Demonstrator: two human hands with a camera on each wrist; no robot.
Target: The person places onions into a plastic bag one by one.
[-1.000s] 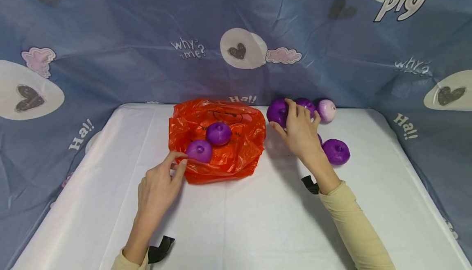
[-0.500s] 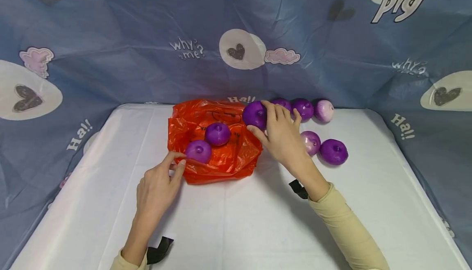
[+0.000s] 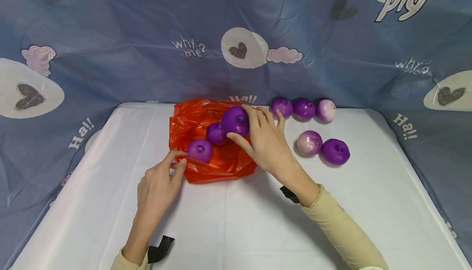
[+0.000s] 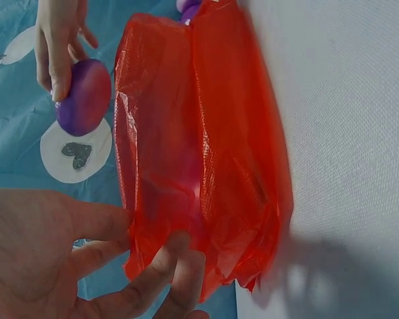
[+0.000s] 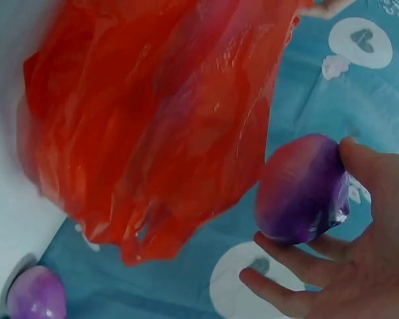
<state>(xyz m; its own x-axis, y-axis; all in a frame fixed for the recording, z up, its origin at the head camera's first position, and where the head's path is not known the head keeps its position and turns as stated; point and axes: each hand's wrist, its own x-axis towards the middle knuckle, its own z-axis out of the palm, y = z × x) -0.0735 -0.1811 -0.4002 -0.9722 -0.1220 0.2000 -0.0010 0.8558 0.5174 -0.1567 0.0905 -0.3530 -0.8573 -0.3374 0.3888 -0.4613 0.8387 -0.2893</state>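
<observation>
A red plastic bag (image 3: 225, 169) lies with its mouth spread upward, and two purple onions (image 3: 199, 151) sit inside it. At the bag's near left edge, my left hand (image 3: 158, 186) pinches the rim between thumb and fingers; the left wrist view shows those fingers (image 4: 163, 262) on the film. My right hand (image 3: 269, 145) grips another purple onion (image 3: 236, 121) over the right part of the bag's opening. In the right wrist view this onion (image 5: 299, 189) is held between the thumb and fingers, above the bag's rim. It overlaps one bagged onion in the head view.
Right of the bag, a back row of onions (image 3: 304, 109) stands along the table's far edge. Nearer are a pale purple onion (image 3: 309, 143) and a dark purple one (image 3: 335, 152), side by side. A patterned blue cloth (image 3: 147, 69) hangs behind the white table (image 3: 228, 225).
My right hand has lifted a purple onion from the back row and carried it left to above the bag's opening. My left hand has stayed at the bag's rim.
</observation>
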